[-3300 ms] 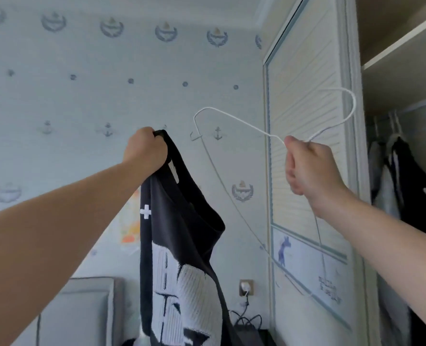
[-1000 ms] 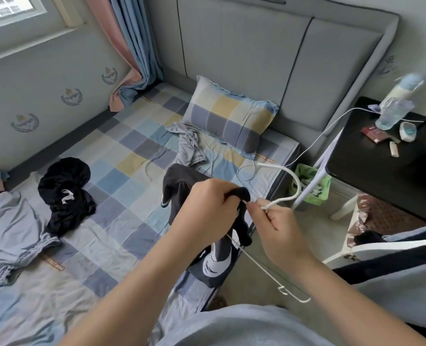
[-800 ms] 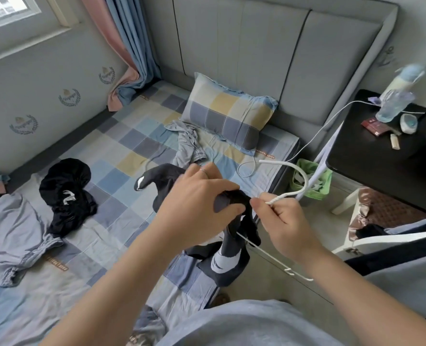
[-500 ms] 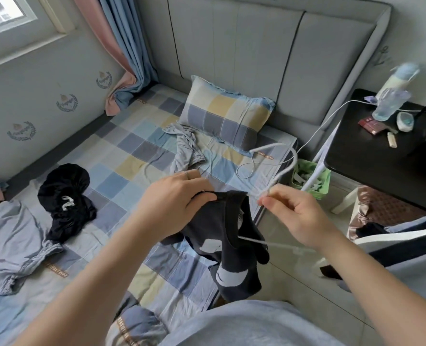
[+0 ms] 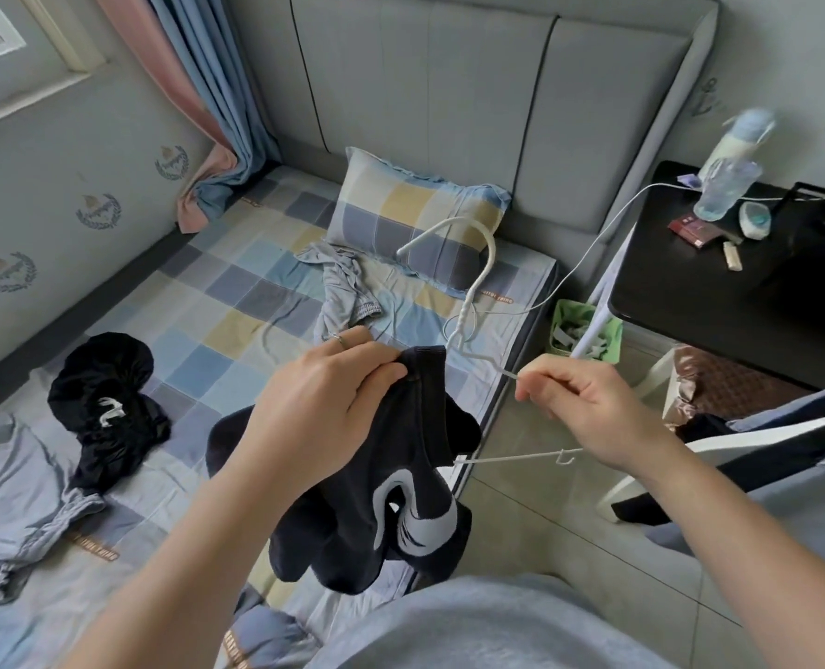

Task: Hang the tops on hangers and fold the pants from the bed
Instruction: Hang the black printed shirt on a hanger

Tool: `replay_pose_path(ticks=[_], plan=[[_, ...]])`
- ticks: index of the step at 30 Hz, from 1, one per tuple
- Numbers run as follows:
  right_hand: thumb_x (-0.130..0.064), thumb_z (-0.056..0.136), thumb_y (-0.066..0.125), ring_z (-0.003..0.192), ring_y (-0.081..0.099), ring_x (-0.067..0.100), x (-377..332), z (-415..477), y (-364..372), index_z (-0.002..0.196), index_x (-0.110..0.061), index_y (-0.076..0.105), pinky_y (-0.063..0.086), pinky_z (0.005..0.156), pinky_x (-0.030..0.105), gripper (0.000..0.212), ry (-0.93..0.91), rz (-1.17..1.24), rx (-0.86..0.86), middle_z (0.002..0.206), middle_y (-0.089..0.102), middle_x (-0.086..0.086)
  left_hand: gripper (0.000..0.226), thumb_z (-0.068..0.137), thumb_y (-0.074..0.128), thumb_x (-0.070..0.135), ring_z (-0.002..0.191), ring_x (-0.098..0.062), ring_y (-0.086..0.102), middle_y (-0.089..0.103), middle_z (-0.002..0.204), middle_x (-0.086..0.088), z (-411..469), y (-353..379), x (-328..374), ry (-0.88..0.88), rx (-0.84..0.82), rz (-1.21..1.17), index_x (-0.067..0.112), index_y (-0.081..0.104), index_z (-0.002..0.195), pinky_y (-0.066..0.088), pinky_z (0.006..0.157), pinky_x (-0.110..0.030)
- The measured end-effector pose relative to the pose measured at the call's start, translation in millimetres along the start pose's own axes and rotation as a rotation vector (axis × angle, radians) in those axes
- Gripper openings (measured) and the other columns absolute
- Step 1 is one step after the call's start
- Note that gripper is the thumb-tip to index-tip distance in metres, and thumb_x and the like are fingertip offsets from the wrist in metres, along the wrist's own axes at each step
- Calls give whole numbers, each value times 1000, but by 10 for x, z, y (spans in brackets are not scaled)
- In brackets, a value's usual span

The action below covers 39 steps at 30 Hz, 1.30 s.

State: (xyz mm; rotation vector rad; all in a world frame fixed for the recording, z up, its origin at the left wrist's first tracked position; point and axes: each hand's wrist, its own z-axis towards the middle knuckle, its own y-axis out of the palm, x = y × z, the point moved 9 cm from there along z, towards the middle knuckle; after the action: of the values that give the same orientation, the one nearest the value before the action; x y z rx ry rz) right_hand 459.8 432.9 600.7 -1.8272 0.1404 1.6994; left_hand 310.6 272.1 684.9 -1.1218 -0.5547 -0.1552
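Head view shows the left hand [image 5: 323, 403] gripping the black top [image 5: 400, 485] by its neck edge at frame centre, above the edge of the bed [image 5: 236, 301]. The right hand [image 5: 589, 408] pinches the wire of the white hanger [image 5: 478, 277] just right of it. One hanger arm seems to be inside the neck, so it looks best to hold the opening wide and ease the other shoulder over.

Black top [image 5: 376, 475] with white print is hanging bunched over bed [image 5: 236, 301] edge, white wire hanger [image 5: 479, 282] partly threaded in, hook up. Black garment [image 5: 106, 408], grey piece [image 5: 338, 287] and pale-blue piece [image 5: 9, 485] are lying crumpled, possibly pants.
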Motion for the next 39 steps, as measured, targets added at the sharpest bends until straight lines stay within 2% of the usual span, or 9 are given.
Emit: replay_pose_path(ticks=[4, 8, 13, 19, 25, 30, 34, 36, 39], plan=[[-20, 102, 55, 67, 53, 37, -7, 38, 114, 86, -31, 69, 44, 62, 38, 25, -13, -78, -32, 72, 60, 15, 26, 100, 48, 26, 75, -8, 50, 49, 83, 17, 25, 77, 84, 14, -19, 7, 16, 72, 99, 46, 61, -25], [-20, 100, 59, 87, 62, 11, 32, 53, 59, 102, -23, 75, 49, 81, 26, 17, 21, -141, 86, 86, 68, -8, 18, 102, 56, 17, 76, -2, 49, 50, 83, 22, 47, 160, -29, -42, -37, -6, 16, 73, 100, 38, 66, -12], [-11, 95, 65, 114, 58, 18, -348, -102, 37, 117, -9, 69, 43, 103, 29, 23, -289, -402, 388, 115, 65, 1, 14, 99, 61, 12, 79, 7, 53, 53, 82, 27, 15, 51, -191, -171, 154, -64, 12, 75, 97, 36, 70, -5], [-29, 96, 65, 125, 49, 1, -115, 122, 609, 138, -32, 52, 40, 103, 24, 45, -27, -197, -14, 128, 58, -20, 19, 95, 56, 21, 75, 6, 52, 56, 77, 21, -11, 60, -133, -248, 289, -135, 13, 73, 90, 35, 68, -6], [-24, 91, 72, 80, 59, 3, -20, 241, 568, 82, -34, 56, 43, 72, 16, 21, 10, -28, 43, 81, 63, -16, 13, 97, 62, 14, 68, 4, 52, 56, 70, 20, -38, 163, -195, -335, 268, -196, 17, 72, 88, 35, 64, -7], [-27, 92, 70, 61, 54, 2, 344, 144, 689, 81, -28, 55, 38, 60, 14, 19, 97, -138, -143, 71, 58, -17, 5, 90, 71, 25, 71, 1, 56, 61, 73, 19, -89, 294, -281, -410, 163, -264, 23, 70, 94, 38, 64, -11], [-33, 94, 67, 82, 60, 4, 777, 90, 680, 87, -35, 62, 38, 93, 30, 8, 191, -393, -196, 85, 68, -13, 17, 86, 75, 25, 70, 4, 54, 59, 74, 29, -132, 321, -358, -458, 106, -232, 37, 63, 90, 38, 63, -19], [-39, 96, 62, 97, 58, 8, 981, 69, 627, 96, -30, 64, 17, 116, 37, 9, 240, -518, -204, 90, 70, -9, 22, 87, 74, 26, 65, 3, 53, 57, 74, 33, -149, 268, -404, -458, 108, -234, 42, 60, 85, 37, 60, -22], [-44, 94, 59, 119, 48, 5, 1186, 39, 516, 106, -33, 65, -7, 121, 46, 17, 278, -669, -200, 100, 65, -11, 14, 87, 76, 26, 61, -1, 52, 58, 73, 30, -183, 184, -482, -453, 99, -239, 36, 66, 85, 39, 59, -23]])
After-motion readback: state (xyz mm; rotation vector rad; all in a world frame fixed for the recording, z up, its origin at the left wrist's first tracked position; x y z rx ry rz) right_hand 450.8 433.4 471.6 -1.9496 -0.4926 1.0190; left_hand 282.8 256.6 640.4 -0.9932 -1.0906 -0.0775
